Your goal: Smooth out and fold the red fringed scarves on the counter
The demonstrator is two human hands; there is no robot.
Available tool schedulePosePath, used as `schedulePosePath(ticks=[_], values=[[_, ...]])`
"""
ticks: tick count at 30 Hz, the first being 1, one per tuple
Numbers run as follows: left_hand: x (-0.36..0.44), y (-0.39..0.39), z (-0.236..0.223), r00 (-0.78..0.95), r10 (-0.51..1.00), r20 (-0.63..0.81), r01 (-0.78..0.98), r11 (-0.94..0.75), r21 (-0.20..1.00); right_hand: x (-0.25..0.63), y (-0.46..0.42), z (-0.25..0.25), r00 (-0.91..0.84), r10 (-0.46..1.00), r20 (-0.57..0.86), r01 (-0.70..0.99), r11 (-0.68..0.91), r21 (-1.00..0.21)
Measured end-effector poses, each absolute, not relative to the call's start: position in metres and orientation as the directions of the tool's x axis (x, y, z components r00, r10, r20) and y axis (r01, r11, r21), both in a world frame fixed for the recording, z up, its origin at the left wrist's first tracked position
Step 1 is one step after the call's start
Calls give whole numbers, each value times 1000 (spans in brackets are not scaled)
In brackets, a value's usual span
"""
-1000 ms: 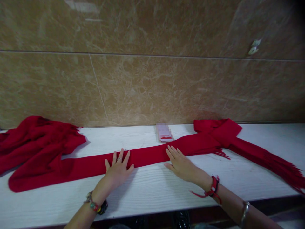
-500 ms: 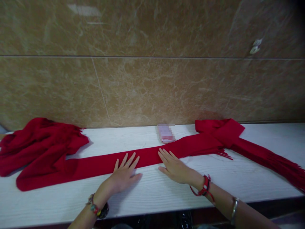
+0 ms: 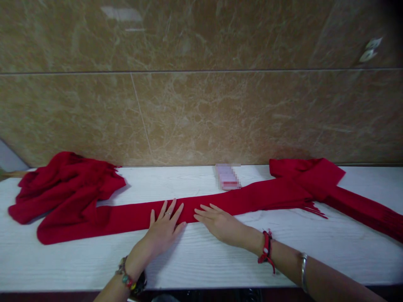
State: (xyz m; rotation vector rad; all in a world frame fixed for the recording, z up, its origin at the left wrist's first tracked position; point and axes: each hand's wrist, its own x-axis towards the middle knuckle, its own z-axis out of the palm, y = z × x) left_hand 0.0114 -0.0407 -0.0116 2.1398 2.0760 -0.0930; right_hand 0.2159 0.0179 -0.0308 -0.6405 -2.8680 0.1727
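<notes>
A long red scarf (image 3: 126, 218) lies folded into a flat band across the white table. My left hand (image 3: 163, 228) rests on the band's middle with fingers spread, a ring on one of them. Just to its right, my right hand (image 3: 218, 222) lies flat on the same band, fingers stretched out towards the left. Toward the left end the band runs into a rumpled heap of red cloth (image 3: 75, 180). At the right, a red cloth with a fringe (image 3: 308, 176) crosses over the band, and its long tail reaches the right edge of the view.
A partly blurred, pinkish phone-like thing (image 3: 227, 177) lies behind the band, near the wall. Brown marble tiles (image 3: 201, 117) rise along the back of the white table (image 3: 239, 268). A small whitish object (image 3: 370, 49) is on the wall at the upper right.
My right hand has slid left along the band, closer to my left hand. My left hand stays at about the same spot on the cloth. The view has shifted slightly left.
</notes>
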Motion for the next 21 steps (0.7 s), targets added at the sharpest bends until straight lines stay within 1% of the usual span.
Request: schedulePosePath(ticks=[5,9,12,14,17,21], values=[[14,-41,-7,29,985,-170,997,-17,73,226,18,-37,-896,368,249,324,924,-203],[14,-40,-9,-36,992,-121,998,41,42,231,23,-37,-864,310,396,238,946,-221],[14,-38,-10,-68,993,-93,997,71,20,229,28,-36,-794,383,473,311,923,-226],[14,-38,-11,-76,992,-101,997,78,17,226,31,-36,-779,431,456,369,902,-224],[15,-38,-10,-83,990,-115,996,86,19,223,31,-37,-812,422,404,390,906,-161],[12,-37,-9,-81,986,-147,995,87,40,223,27,-38,-814,358,457,396,918,-14]])
